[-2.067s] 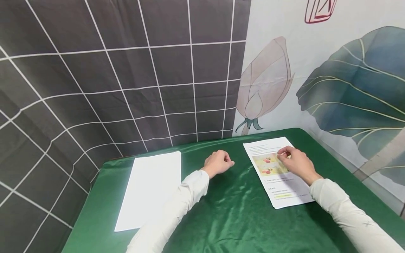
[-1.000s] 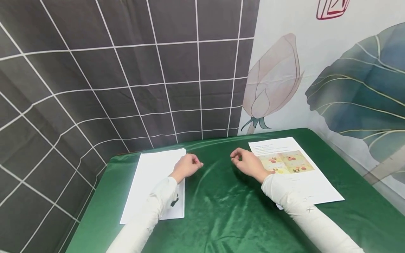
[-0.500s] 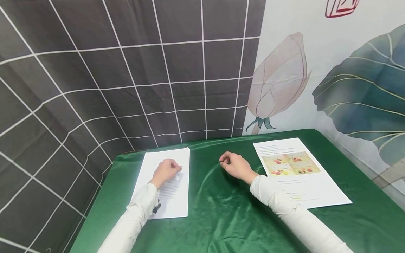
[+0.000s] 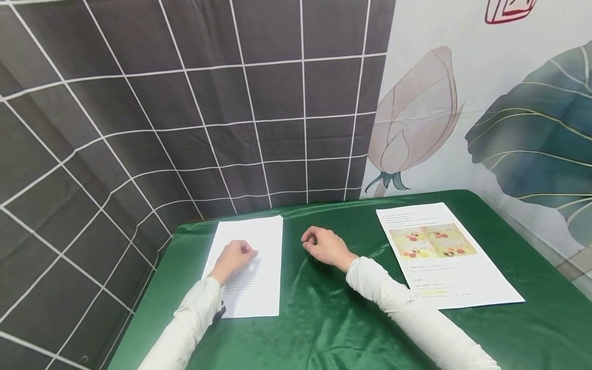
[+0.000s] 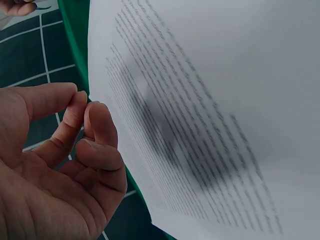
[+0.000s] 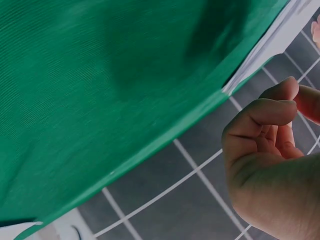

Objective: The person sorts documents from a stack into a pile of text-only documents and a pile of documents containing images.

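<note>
My left hand (image 4: 235,258) is over a stack of white paper (image 4: 265,298) on the left part of the table. In the left wrist view its fingers (image 5: 102,122) curl loosely, holding nothing, and its shadow falls on the printed lines of the top sheet (image 5: 240,60). My right hand (image 4: 326,247) hovers over the green cloth between the two sets of paper, nearer the left stack. Its fingers (image 6: 272,112) bend loosely toward the thumb, with nothing between them. On the right lie printed sheets (image 4: 467,277) showing a yellow picture of red and yellow round shapes.
A green satiny cloth (image 4: 324,324) covers the table. Behind it hangs a dark cloth with a white grid (image 4: 259,92), and to the right a white one printed with a lotus bud (image 4: 411,118) and a big leaf (image 4: 541,133). A dark patch (image 4: 219,311) shows beside the left cuff.
My right hand has moved left, off the printed sheets and over bare cloth. My left hand has gone left from the middle to above the left stack. The view has shifted slightly.
</note>
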Motion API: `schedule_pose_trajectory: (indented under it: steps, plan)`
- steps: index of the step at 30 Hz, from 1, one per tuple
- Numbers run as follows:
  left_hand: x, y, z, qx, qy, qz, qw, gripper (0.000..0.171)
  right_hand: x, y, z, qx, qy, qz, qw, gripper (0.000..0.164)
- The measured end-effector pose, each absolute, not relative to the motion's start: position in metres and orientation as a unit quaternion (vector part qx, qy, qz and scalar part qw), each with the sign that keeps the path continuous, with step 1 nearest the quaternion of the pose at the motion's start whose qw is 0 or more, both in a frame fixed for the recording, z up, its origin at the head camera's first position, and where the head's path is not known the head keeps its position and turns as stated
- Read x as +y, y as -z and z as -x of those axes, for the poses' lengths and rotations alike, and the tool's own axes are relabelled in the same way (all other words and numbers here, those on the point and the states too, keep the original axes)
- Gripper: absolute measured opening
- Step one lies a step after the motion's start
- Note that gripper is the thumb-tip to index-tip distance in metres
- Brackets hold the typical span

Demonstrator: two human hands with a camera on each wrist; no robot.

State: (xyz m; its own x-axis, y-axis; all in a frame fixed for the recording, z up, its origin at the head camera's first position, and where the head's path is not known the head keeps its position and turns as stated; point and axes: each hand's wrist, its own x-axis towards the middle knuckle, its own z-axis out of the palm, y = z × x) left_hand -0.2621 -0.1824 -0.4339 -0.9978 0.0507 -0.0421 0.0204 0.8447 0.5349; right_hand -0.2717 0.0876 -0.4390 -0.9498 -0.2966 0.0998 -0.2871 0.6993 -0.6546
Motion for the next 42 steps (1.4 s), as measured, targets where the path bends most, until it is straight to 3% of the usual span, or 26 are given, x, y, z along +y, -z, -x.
schedule_pose_trajectory:
  steps: [20, 26, 34, 42]
  plan:
    - [-0.263, 0.444, 0.216, 0.964, -0.255, 0.073, -0.015, 0.019, 0.038, 0.458, 0.252, 0.904, 0.355, 0.228, 0.073, 0.014]
    - [-0.272, 0.443, 0.208, 0.968, -0.240, 0.078, -0.016, 0.023, 0.035, 0.463, 0.252, 0.908, 0.340, 0.233, 0.078, 0.013]
    - [-0.273, 0.445, 0.205, 0.968, -0.236, 0.080, 0.014, 0.044, 0.036, 0.463, 0.249, 0.910, 0.327, 0.240, 0.088, 0.013]
    - [-0.275, 0.441, 0.207, 0.966, -0.247, 0.080, 0.008, 0.041, 0.035, 0.464, 0.249, 0.912, 0.321, 0.239, 0.086, 0.014]
